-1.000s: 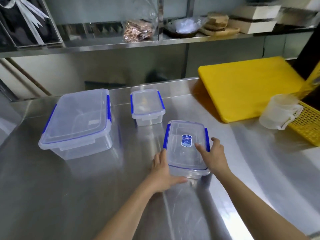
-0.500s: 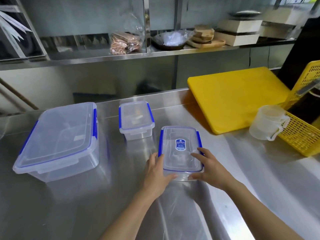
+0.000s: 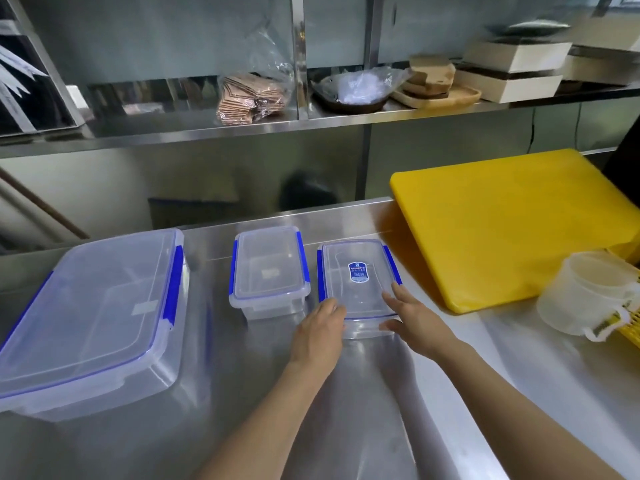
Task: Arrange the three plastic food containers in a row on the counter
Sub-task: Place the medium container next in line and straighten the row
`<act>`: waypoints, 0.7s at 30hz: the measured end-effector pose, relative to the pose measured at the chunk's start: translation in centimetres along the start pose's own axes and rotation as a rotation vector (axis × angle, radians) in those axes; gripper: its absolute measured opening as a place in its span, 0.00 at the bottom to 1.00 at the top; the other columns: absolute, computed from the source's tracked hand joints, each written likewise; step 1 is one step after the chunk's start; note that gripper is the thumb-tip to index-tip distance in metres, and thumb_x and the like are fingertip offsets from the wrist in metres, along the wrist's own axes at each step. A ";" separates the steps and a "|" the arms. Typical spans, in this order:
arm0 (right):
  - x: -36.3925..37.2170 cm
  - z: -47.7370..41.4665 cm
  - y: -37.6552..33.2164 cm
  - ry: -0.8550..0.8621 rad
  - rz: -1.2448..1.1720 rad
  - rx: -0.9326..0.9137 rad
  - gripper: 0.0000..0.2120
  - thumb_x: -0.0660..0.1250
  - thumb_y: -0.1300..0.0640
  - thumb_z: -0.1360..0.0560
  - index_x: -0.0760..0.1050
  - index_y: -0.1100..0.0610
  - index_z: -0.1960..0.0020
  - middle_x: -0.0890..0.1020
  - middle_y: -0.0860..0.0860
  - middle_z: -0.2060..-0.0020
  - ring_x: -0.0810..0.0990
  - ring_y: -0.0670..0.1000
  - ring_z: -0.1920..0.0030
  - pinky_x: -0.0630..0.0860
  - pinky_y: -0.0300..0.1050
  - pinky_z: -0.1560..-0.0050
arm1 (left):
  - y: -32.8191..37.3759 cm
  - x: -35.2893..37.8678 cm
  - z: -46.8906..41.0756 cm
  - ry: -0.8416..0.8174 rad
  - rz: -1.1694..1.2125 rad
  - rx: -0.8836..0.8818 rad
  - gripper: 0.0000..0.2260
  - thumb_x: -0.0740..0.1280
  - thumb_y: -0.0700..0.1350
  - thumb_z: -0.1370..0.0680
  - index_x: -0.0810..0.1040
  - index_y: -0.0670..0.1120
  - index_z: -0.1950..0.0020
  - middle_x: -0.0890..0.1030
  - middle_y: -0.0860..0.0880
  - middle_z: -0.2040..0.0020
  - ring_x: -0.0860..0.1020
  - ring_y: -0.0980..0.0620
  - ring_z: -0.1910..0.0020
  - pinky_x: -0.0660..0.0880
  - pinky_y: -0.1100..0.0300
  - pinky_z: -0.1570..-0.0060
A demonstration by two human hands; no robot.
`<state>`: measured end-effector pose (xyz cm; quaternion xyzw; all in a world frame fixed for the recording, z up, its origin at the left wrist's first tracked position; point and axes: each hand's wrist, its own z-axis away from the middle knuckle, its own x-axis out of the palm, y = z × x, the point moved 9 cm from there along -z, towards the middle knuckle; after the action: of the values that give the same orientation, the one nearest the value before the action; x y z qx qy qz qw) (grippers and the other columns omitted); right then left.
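Observation:
Three clear plastic containers with blue lid clips stand on the steel counter [image 3: 346,410]. The large container [image 3: 93,317] is at the left. A small container [image 3: 268,271] stands in the middle. Just right of it is the labelled container [image 3: 358,275], with a blue sticker on its lid. My left hand [image 3: 320,332] presses its near left corner and my right hand [image 3: 414,318] holds its near right corner, fingers resting on the lid edge. It sits flat on the counter, close beside the small one.
A thick yellow cutting board [image 3: 512,223] lies to the right, its edge near the labelled container. A translucent measuring jug [image 3: 588,292] and a yellow basket [image 3: 623,320] stand at the far right. A shelf [image 3: 311,123] with bags, trays and boxes runs above.
Both hands have slid the labelled container away from me, up beside the small container. The camera has moved closer and tilted left.

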<state>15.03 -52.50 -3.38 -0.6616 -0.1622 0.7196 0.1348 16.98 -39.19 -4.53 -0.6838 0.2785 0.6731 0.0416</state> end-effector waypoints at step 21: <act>-1.3 -9.1 5.8 0.119 0.027 -0.053 0.36 0.61 0.37 0.31 0.56 0.53 0.29 0.55 0.51 0.25 0.54 0.50 0.27 0.69 0.51 0.36 | -0.7 1.8 -8.4 0.071 0.169 -0.223 0.15 0.63 0.47 0.22 0.69 0.48 0.36 0.67 0.44 0.30 0.70 0.43 0.34 0.76 0.49 0.42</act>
<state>24.34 -57.83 -5.21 -0.7086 -0.1642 0.6762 0.1169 24.68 -42.80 -5.68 -0.6817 0.2599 0.6764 -0.1013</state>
